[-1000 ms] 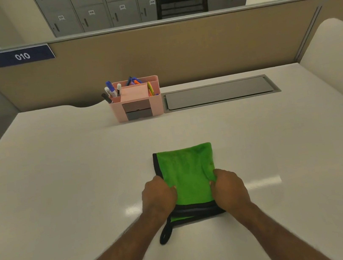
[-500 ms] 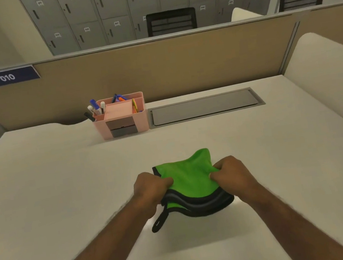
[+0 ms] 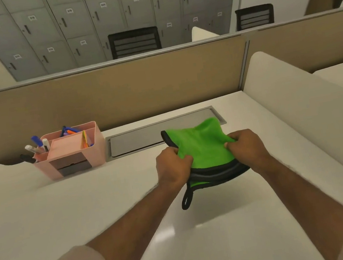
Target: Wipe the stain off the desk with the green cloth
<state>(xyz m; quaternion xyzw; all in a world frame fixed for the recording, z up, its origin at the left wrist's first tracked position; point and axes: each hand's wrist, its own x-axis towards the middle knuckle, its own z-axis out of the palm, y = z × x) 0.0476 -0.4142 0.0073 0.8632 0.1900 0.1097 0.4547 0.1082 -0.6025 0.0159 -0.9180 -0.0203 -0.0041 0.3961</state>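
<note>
A folded green cloth (image 3: 205, 144) with a black border and a black hanging loop is held up above the white desk (image 3: 89, 209). My left hand (image 3: 173, 167) grips its left side and my right hand (image 3: 247, 149) grips its right side. The cloth's shadow falls on the desk below it. I see no stain on the desk surface in this view.
A pink organiser (image 3: 69, 150) with pens stands at the back left. A grey cable-tray lid (image 3: 140, 137) lies along the back edge, below a tan partition (image 3: 116, 93). A white side divider (image 3: 307, 109) borders the desk on the right.
Both hands have lifted the cloth off the desk and carried it up and away from me. The head camera has tilted up and to the right.
</note>
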